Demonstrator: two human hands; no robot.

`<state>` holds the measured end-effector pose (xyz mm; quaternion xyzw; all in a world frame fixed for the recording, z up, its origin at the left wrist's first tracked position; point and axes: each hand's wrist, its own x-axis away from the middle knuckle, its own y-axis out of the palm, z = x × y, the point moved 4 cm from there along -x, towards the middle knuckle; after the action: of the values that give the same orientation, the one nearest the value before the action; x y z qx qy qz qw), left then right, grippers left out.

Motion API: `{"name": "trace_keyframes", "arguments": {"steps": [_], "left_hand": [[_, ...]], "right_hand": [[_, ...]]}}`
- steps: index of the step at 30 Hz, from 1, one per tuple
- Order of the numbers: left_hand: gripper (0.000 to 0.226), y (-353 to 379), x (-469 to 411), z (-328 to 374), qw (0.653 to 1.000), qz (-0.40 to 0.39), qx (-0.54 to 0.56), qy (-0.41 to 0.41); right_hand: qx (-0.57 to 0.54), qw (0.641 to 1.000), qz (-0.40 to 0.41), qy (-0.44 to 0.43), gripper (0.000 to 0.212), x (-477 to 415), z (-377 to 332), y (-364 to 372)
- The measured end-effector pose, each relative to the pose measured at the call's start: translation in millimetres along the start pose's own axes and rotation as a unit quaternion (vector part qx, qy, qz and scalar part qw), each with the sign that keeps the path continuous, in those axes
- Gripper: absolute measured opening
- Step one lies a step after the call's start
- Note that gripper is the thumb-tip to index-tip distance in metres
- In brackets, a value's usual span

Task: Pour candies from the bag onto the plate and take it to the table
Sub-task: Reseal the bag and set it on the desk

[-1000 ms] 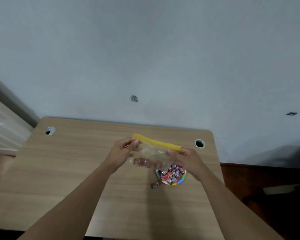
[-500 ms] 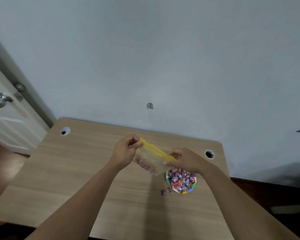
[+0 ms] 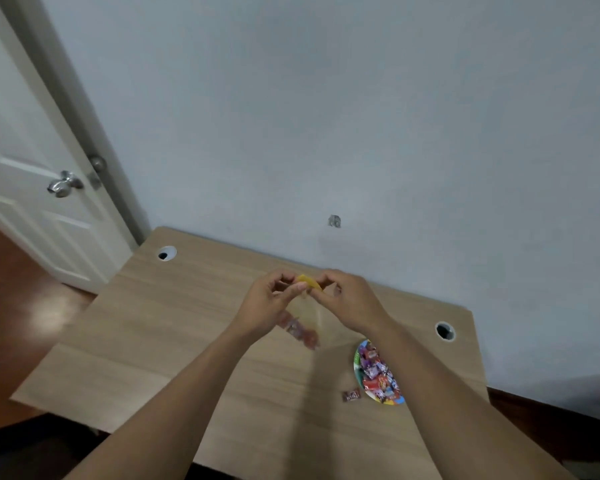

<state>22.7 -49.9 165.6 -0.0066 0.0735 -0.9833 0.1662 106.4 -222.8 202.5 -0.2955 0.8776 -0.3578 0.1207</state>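
Observation:
A clear plastic bag (image 3: 309, 315) with a yellow zip strip hangs above the wooden desk, a few candies blurred in its lower end. My left hand (image 3: 269, 304) and my right hand (image 3: 349, 301) both pinch the yellow strip at the top, close together. A small colourful plate (image 3: 359, 372) heaped with wrapped candies sits on the desk to the right, partly hidden by my right forearm. One brown candy (image 3: 351, 395) lies on the desk just left of the plate.
The wooden desk (image 3: 174, 334) stands against a pale wall, with round cable holes at the back left (image 3: 167, 253) and back right (image 3: 445, 330). A white door with a metal knob (image 3: 64, 184) is at the left. Dark wooden floor lies around the desk.
My hands came closer together on the yellow strip, and the bag now hangs down narrower. The view swung left, showing more of the door; the plate sits further right in frame.

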Motion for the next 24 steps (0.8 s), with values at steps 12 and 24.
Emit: {"name": "trace_keyframes", "arguments": {"steps": [12, 24], "left_hand": [[0.006, -32, 9, -7, 0.992, 0.113, -0.047, -0.022], [0.017, -58, -1, -10, 0.976, 0.2, 0.015, -0.082]], "right_hand": [[0.057, 0.997, -0.013, -0.059, 0.03, -11, -39, 35], [0.081, 0.995, 0.0, -0.054, 0.024, -15, -47, 34]]}}
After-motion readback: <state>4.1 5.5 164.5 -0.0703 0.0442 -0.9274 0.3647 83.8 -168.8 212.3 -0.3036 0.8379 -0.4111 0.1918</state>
